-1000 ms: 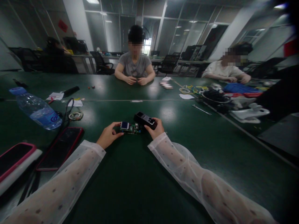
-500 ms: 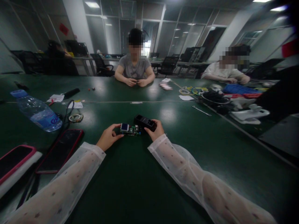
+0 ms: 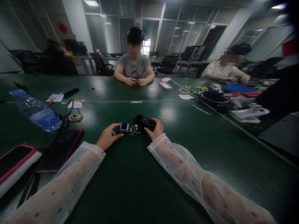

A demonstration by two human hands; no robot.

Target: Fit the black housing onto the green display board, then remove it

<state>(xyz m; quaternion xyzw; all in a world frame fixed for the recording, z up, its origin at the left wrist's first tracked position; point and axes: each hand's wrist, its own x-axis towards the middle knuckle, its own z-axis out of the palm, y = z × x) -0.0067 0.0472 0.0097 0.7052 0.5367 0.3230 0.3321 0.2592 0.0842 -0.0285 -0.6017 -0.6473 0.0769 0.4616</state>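
Observation:
My left hand [image 3: 108, 136] grips the left end of a green circuit board [image 3: 132, 130] between thumb and fingers. A small square screen [image 3: 124, 126] sits on the board's left part. In my right hand [image 3: 157, 129] is a black plastic casing [image 3: 144, 121] with rectangular openings in its top face, tilted slightly down to the right. The casing lies just behind and right of the board, their near ends close together; whether they touch I cannot tell. Some of my right fingers are hidden behind the casing.
On the green table [image 3: 130, 180], a water bottle [image 3: 38, 112], a phone [image 3: 61, 151] and a bracelet [image 3: 75, 117] lie left. A wrench [image 3: 201, 109], cables [image 3: 187, 90] and a white tool [image 3: 249, 114] lie right. Across sits a person [image 3: 134, 67]; another person [image 3: 224, 70] sits at right.
Both hands keep their hold on the board and the casing, almost unmoved. The whole view has shifted very slightly.

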